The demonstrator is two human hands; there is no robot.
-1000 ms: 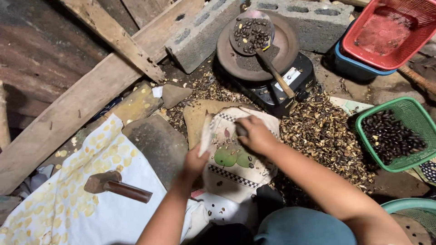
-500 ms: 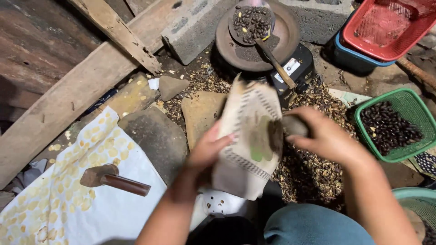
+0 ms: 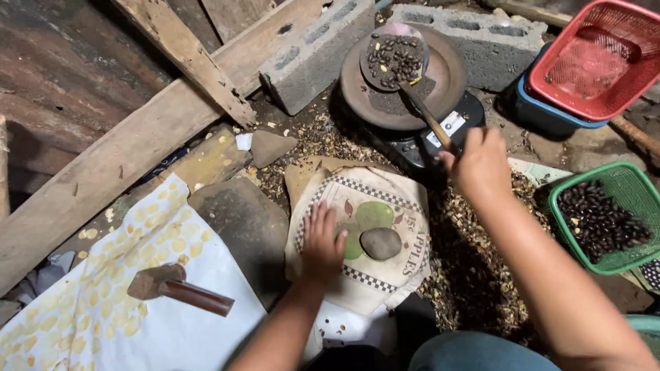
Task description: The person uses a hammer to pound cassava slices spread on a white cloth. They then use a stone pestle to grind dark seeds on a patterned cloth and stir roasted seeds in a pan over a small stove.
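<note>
My left hand (image 3: pixel 322 242) lies flat, fingers spread, on a cream cloth (image 3: pixel 364 233) with a checked border and fruit print, spread over a flat stone. A smooth grey stone (image 3: pixel 380 242) rests on the cloth just right of that hand. My right hand (image 3: pixel 481 165) is closed around the wooden handle of a ladle (image 3: pixel 397 60) that holds dark seeds. The ladle's bowl sits in a round metal pan (image 3: pixel 450 75) on a black cooker (image 3: pixel 454 124).
A hammer (image 3: pixel 175 288) lies on a yellow-dotted white cloth (image 3: pixel 103 309) at left. A green basket (image 3: pixel 639 182) of dark seeds stands at right, a red basket (image 3: pixel 605 55) in a blue tub behind it. Husks (image 3: pixel 474 275), concrete blocks (image 3: pixel 313 51) and wooden planks (image 3: pixel 137 144) surround the spot.
The cloth was lifted in both hands and now lies flat again with the stone on it. My right hand left the cloth and took the ladle handle.
</note>
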